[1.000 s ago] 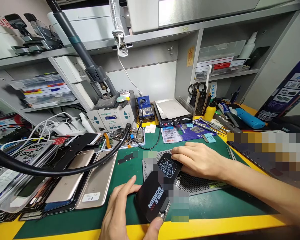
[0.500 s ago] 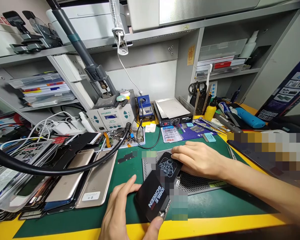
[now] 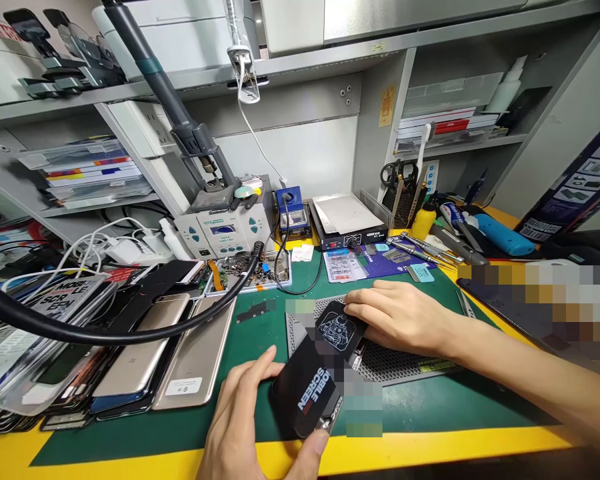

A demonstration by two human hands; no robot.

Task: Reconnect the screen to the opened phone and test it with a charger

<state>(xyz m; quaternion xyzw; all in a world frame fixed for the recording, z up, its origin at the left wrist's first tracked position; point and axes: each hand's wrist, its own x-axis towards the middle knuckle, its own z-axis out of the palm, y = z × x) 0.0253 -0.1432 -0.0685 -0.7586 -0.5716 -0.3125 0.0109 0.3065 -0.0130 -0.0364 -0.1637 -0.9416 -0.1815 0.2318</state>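
Note:
A black phone screen (image 3: 300, 400) with "MOBILE SCREEN" lettering lies tilted over the green mat (image 3: 260, 333) at the lower middle. My left hand (image 3: 250, 420) holds its near end, thumb on the lower edge and fingers at the left side. My right hand (image 3: 400, 313) grips the far end, by the white line drawing, with its fingers closed over the right edge. That far end rests over a grey perforated pad (image 3: 405, 367). Blurred squares hide part of the screen's middle and right edge.
Stacked phones (image 3: 195, 360) lie at the left, under a thick black hose (image 3: 130, 333). Behind are a parts tray (image 3: 250, 273), a soldering station (image 3: 225, 230) and a flat heater (image 3: 355, 240). Tweezers (image 3: 464, 303) and a dark phone (image 3: 500, 307) sit at the right.
The view has shifted slightly. Both hands keep their hold on the black screen, which shows almost no movement.

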